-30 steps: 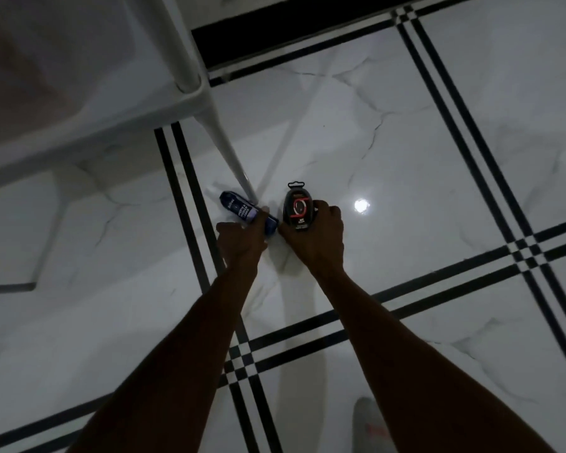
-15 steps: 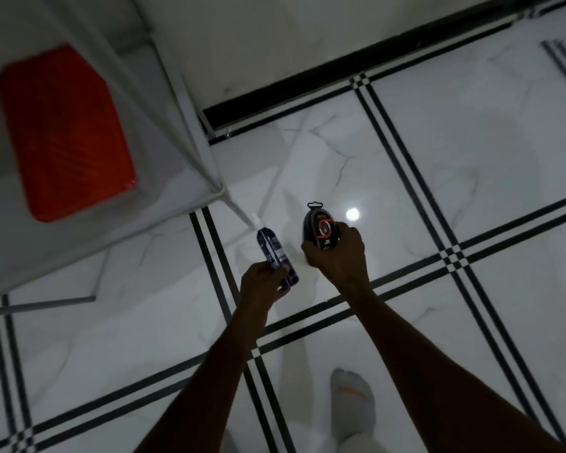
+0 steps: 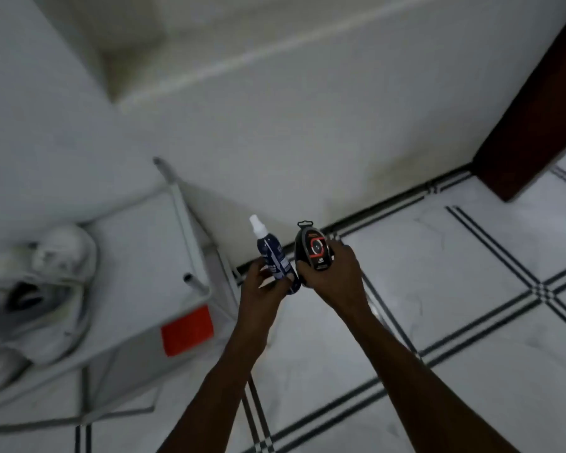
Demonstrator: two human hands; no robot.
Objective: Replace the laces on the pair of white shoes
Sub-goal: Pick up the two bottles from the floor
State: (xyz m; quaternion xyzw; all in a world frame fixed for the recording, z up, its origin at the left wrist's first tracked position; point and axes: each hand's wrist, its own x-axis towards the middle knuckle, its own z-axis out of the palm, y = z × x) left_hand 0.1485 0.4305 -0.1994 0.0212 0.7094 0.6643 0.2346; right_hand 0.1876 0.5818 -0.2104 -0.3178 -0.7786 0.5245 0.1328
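The left hand (image 3: 264, 289) gripped a dark blue spray bottle (image 3: 275, 256) with a white nozzle, fingers curled round its lower half; its white-and-blue label carried print too small and blurred to read. The right hand (image 3: 335, 276) held a black oval packet (image 3: 314, 253) with a hang tab at its top, fingers wrapped round its right side and thumb at its lower left. Its face showed a red ring and a red band with small white lettering beneath, none of it legible. Bottle and packet stood upright, just beside each other, above the marble floor (image 3: 438, 289) with its black double lines.

The white shoes (image 3: 46, 289) lay on the top of a white shelf unit (image 3: 138, 256), near its left edge, well apart from both hands. They looked white with grey and dark patches, heavily blurred, so the laces could not be made out, and the frame's left edge cut them off. An orange-red block (image 3: 187, 330) showed on a lower level at the unit's near right corner, partly hidden.
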